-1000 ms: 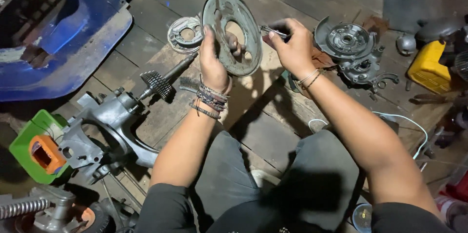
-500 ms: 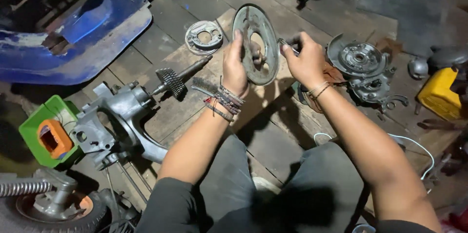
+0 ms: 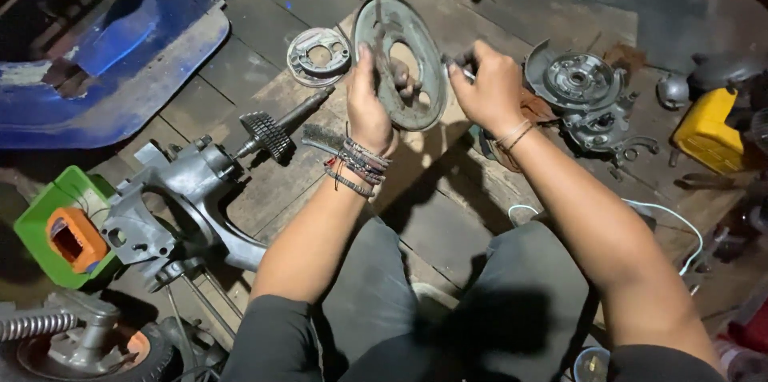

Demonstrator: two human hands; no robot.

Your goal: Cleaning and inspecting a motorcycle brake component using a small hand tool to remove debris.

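Plate held upright, tool brought to its rim

Far left on the floor lay a curved blue painted body panel, and below it a green plastic box with an orange insert. Beside that sat a grey cast-metal casing with a toothed gear on a shaft just past it, and a small round grey brake-shoe assembly on the dark wooden floorboards.

The left hand was clamped on the edge of a round, grey, worn metal backing plate with a large central hole, holding it upright above the boards, fingers showing through the hole. Wrist cocked back, bracelets bunched at the forearm.

Against half a second earlier the right hand sat closer to the plate's right rim, and the plate was turned slightly. That hand was closed round a small thin metal tool, tip just at the rim; contact could not be told.

Right of it lay a grey hub assembly with round plate, then a yellow plastic container
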